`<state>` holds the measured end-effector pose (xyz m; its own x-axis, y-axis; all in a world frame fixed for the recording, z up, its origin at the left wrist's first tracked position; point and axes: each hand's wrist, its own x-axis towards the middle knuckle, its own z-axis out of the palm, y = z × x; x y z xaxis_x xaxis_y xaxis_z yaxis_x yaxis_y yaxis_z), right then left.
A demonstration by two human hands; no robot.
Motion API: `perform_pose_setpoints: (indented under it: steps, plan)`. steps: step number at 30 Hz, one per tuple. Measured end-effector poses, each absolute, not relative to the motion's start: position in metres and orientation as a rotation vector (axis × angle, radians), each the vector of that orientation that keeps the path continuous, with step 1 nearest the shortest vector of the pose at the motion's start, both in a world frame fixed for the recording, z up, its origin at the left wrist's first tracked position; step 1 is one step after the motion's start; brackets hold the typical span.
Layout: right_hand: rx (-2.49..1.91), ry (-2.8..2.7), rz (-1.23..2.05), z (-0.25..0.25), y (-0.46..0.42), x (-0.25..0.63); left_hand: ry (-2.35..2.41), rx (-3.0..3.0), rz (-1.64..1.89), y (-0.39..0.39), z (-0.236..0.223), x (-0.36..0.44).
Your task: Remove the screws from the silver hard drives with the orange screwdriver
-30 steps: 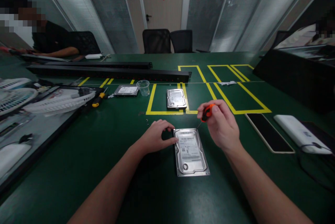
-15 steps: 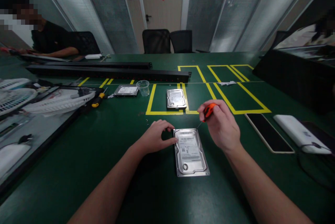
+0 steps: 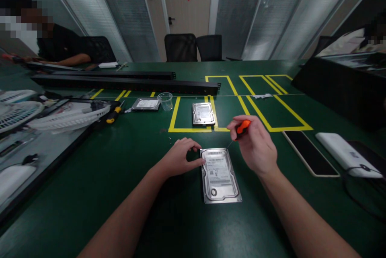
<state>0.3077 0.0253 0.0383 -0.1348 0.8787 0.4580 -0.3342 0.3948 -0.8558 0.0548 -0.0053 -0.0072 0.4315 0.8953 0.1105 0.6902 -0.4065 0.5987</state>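
A silver hard drive lies label-up on the green table in front of me. My left hand rests beside its far left corner, the fingers curled and the thumb touching the drive's edge. My right hand is closed on a small orange-handled screwdriver, whose thin shaft slants down to the drive's far right corner.
A second hard drive sits in a yellow-taped box; a third lies by a clear plastic cup and a yellow-handled screwdriver. Long black rack strips lie behind. A phone and white power bank lie to the right. A person sits at far left.
The orange handle in my right hand has turned slightly between the fingers. The left hand and the drive have stayed put.
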Motion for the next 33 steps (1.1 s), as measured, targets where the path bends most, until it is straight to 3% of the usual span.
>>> perform_pose_setpoints:
  steps: [33]
  plan:
    - [-0.573,-1.283,1.119,0.0376,0.026,0.3084,1.336,2.218,0.592,-0.005,-0.0091,0.0542]
